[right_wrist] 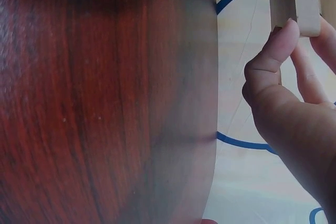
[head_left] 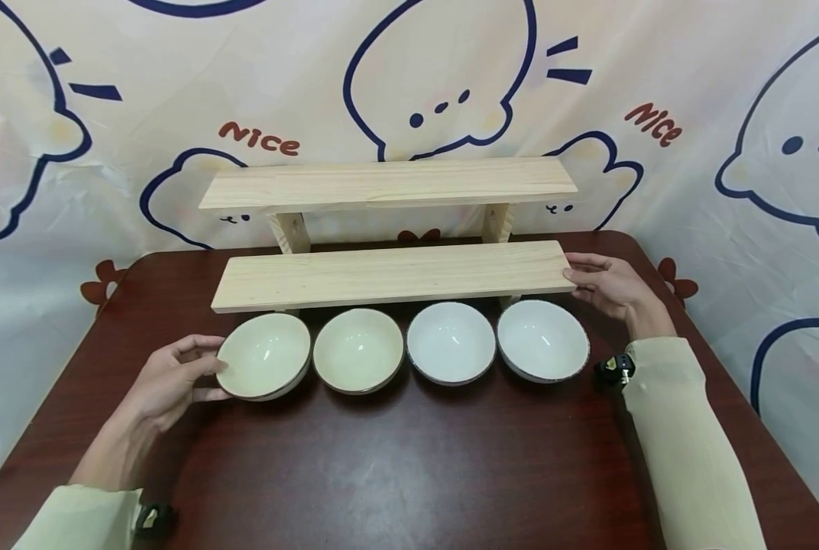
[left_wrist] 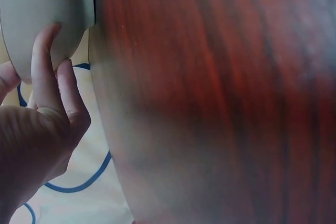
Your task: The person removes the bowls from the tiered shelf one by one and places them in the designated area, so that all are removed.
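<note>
Four bowls would be several: a row of round glazed bowls stands along the front of a two-tier wooden shelf. My left hand [head_left: 179, 378] grips the leftmost cream bowl [head_left: 265, 355] by its left side, thumb at the rim. In the left wrist view, fingers [left_wrist: 46, 72] press against that bowl's outer wall [left_wrist: 37, 9]. At the other side, my right hand [head_left: 612, 286] pinches the right end of the lower shelf board [head_left: 396, 275]. The right wrist view shows the thumb and fingers [right_wrist: 278, 51] around the board's end [right_wrist: 307, 3].
Beside the held bowl are another cream bowl [head_left: 358, 351] and two white bowls [head_left: 451, 344], close together. Above and behind is the upper shelf board [head_left: 389, 183]. A dark red-brown table [head_left: 409, 473] lies underneath, with a patterned cloth [head_left: 451, 76] hanging behind it.
</note>
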`<state>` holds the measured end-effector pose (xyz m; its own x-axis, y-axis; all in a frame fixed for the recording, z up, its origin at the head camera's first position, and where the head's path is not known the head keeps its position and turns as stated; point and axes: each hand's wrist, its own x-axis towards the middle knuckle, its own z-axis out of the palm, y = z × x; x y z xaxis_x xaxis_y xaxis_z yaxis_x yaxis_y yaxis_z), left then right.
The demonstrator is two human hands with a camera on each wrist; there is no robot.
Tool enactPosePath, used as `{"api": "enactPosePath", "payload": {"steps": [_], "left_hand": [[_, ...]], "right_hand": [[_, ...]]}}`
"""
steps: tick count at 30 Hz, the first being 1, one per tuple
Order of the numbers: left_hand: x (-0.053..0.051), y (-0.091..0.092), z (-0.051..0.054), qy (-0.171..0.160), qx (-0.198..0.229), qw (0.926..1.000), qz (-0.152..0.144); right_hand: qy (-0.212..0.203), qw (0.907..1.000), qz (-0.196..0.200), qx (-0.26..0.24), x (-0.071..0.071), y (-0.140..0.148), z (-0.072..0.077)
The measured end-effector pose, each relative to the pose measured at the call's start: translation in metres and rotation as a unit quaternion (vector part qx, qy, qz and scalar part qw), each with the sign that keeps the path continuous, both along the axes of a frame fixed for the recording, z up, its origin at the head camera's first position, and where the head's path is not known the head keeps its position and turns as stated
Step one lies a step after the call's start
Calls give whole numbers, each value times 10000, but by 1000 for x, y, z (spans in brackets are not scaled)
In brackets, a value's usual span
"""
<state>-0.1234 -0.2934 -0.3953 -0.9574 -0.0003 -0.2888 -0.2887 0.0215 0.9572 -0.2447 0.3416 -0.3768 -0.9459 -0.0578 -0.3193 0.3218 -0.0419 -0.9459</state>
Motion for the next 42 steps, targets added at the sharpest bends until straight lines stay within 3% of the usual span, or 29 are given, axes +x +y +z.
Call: {"api": "enactPosePath", "payload": {"steps": [13,25,42], "left_hand": [[1,-1,0,-188,162,9997,-70],[3,-3,1,-166,-18,9996,-234],[5,-5,-1,-199,238,9993,-217]], "right_hand": [[-8,9999,36,123,2,-1,0],[50,10000,-21,-19,2,0,-1],[59,10000,8,8,1,-1,-1]]}}
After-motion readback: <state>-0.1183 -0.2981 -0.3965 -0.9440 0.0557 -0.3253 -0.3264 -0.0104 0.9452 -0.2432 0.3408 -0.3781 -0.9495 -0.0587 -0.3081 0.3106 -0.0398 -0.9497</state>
